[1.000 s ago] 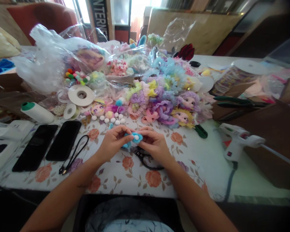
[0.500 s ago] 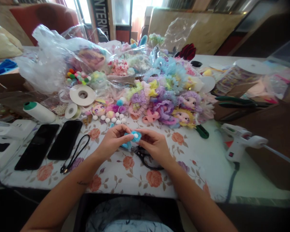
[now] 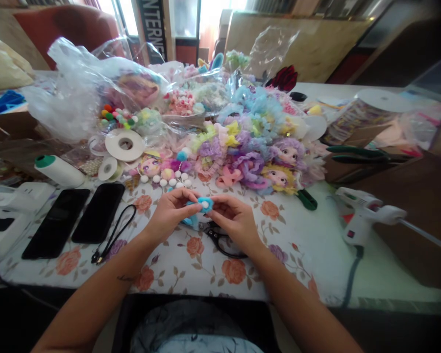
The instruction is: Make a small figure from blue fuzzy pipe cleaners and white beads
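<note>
Between my two hands is a small fuzzy blue flower (image 3: 205, 204) with a white centre. My left hand (image 3: 172, 212) pinches its left side between thumb and fingers. From the other side my right hand (image 3: 235, 219) grips its edge with thumb and forefinger. Just below lies a pair of black-handled scissors (image 3: 220, 242) on the floral tablecloth (image 3: 176, 267), partly covered by my right hand. More blue fuzzy material (image 3: 191, 220) shows under my left fingers; its shape is partly hidden.
Beyond my hands lies a heap of pastel ruffled pieces (image 3: 220, 147), with doll heads (image 3: 279, 177) and white beads (image 3: 163, 182). Two black phones (image 3: 99, 213), a thread cone (image 3: 59, 171) and ribbon spools (image 3: 110, 145) are at left. A glue gun (image 3: 356, 215) stands at right beside a cardboard box (image 3: 407, 220).
The blue flower has shifted slightly left and up and turned a little between my fingers. Both hands keep their pinch on it.
</note>
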Demonstrator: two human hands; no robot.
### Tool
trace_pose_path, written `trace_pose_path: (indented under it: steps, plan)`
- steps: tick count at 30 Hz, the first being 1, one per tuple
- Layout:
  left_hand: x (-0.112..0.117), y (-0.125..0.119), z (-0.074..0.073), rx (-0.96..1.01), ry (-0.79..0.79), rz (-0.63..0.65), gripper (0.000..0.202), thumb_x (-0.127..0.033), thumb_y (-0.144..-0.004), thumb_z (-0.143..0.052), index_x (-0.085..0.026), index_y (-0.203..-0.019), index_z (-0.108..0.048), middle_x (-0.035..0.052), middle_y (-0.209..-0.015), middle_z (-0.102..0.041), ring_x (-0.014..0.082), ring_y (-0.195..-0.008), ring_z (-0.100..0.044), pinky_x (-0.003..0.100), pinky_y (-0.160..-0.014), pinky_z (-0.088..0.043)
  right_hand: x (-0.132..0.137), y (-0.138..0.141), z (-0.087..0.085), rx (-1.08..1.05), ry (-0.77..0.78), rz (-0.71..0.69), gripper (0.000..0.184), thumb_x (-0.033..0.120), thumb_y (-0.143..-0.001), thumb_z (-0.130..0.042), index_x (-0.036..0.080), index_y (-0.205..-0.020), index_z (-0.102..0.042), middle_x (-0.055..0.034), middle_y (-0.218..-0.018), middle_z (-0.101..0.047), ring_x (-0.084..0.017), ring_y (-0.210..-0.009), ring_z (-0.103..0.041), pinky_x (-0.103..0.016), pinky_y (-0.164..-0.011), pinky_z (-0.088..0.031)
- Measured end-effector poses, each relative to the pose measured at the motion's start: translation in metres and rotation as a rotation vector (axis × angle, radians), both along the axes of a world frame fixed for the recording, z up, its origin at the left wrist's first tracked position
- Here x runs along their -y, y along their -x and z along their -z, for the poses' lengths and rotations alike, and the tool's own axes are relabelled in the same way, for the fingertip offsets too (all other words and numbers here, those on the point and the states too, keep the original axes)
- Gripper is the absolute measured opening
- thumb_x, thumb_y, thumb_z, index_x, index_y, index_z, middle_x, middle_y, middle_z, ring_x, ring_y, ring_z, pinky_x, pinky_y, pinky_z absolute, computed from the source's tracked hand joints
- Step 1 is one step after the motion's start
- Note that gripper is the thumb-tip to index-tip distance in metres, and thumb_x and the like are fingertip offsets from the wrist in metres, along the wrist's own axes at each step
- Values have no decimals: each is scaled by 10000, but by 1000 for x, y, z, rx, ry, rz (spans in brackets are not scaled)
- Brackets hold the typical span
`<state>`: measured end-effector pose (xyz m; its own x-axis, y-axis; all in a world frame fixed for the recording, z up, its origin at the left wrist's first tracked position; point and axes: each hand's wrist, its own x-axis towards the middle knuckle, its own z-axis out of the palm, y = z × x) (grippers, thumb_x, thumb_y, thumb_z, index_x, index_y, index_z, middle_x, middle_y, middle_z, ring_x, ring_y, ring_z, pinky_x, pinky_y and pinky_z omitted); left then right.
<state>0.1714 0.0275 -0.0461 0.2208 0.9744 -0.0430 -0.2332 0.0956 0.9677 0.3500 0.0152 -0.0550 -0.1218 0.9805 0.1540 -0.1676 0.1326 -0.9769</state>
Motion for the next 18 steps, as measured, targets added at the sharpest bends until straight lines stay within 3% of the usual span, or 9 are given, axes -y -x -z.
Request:
trace_pose_path:
  steps: [18]
  plan:
    - [-1,1,3,6,3,51,152,-217,-716,-802,-161,-719,-660,22,-936,-645,116,-783,-603,229,-689,-471,1,2,1,98,-52,45,173,312,-737,-801,217,-864,-732,-21,-802,-698,-157,-706,-637,-293,-650,-564]
